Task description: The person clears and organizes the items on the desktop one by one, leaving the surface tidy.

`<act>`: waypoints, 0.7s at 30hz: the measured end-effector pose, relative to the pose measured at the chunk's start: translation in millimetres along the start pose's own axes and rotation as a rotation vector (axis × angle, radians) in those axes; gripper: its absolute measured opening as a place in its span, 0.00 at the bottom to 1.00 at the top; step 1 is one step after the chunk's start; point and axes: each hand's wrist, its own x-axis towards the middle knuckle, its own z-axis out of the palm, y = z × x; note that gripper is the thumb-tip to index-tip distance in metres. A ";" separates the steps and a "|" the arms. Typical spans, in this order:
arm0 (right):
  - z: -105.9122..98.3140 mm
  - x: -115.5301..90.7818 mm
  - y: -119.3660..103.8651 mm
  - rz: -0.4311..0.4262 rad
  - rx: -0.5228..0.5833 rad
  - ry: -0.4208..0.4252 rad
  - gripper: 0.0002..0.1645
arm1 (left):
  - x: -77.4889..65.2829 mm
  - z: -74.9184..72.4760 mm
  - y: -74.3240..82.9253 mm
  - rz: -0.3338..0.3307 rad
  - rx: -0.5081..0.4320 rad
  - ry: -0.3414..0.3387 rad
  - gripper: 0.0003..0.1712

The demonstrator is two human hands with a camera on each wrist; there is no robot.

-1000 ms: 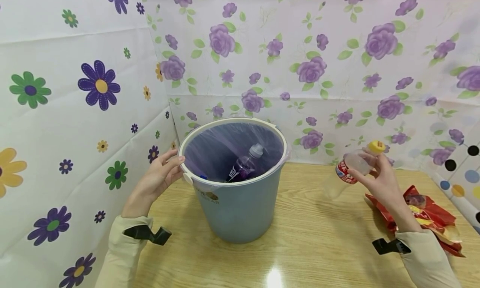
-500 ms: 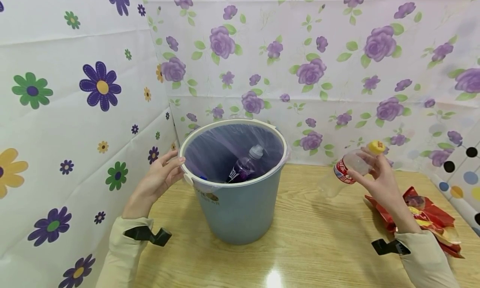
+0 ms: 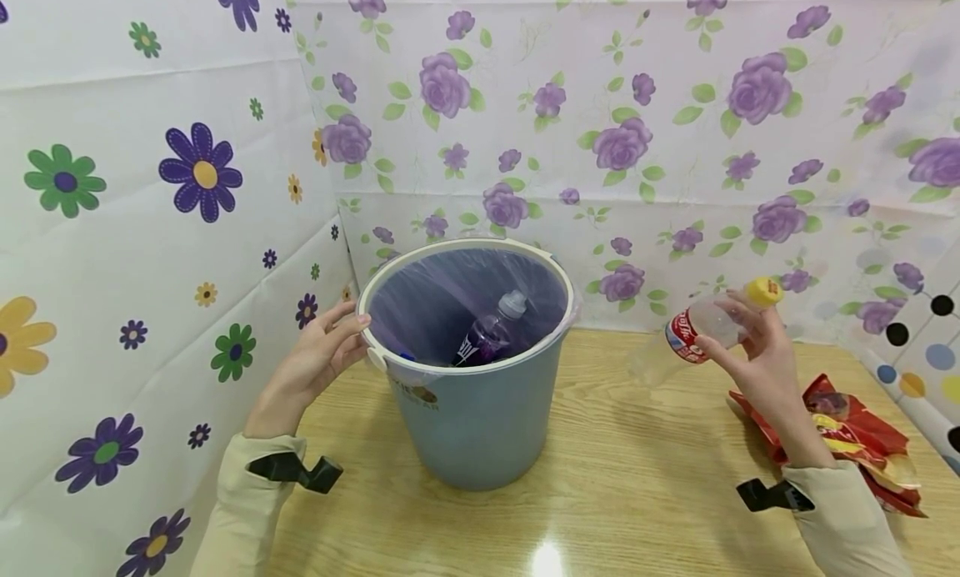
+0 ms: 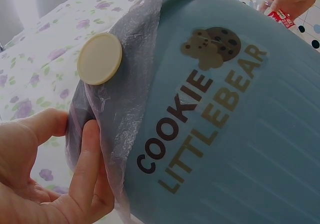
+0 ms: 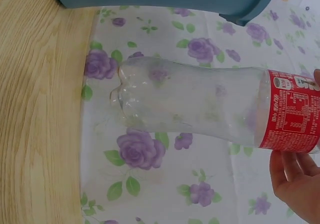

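My left hand [image 3: 322, 348] grips the left rim of a blue-grey trash bin [image 3: 480, 431], thumb and fingers on either side of it in the left wrist view. A clear plastic liner bag [image 4: 132, 109] is folded over the edge. To the bin's right, my right hand [image 3: 761, 360] holds a clear plastic bottle [image 3: 690, 335] around its red label, above the table. The bottle tilts, yellow cap up to the right and base down toward the bin. Nothing shows inside it in the right wrist view [image 5: 195, 99].
Inside the bin leans a bottle [image 3: 487, 335] with a dark purple label and a pale cap. A crumpled red snack bag [image 3: 870, 444] lies on the wooden table [image 3: 622, 494], partly behind my right forearm. Flowered cloth [image 3: 555, 127] hangs behind and to the left.
The bottle in my right hand has tilted further over, its base swinging left and up toward the bin and its cap shifting right. My left hand stays on the rim.
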 end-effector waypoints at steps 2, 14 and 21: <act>1.1 0.6 -0.4 -0.014 0.030 0.023 0.44 | 0.1 0.0 -0.1 -0.001 0.001 -0.001 0.43; 5.7 5.5 -12.4 -0.116 0.332 0.123 0.38 | -0.4 -1.0 -0.6 0.004 0.008 -0.005 0.43; 8.4 7.5 -18.1 -0.142 0.395 0.204 0.36 | 0.2 -0.8 -0.5 -0.004 0.017 0.002 0.42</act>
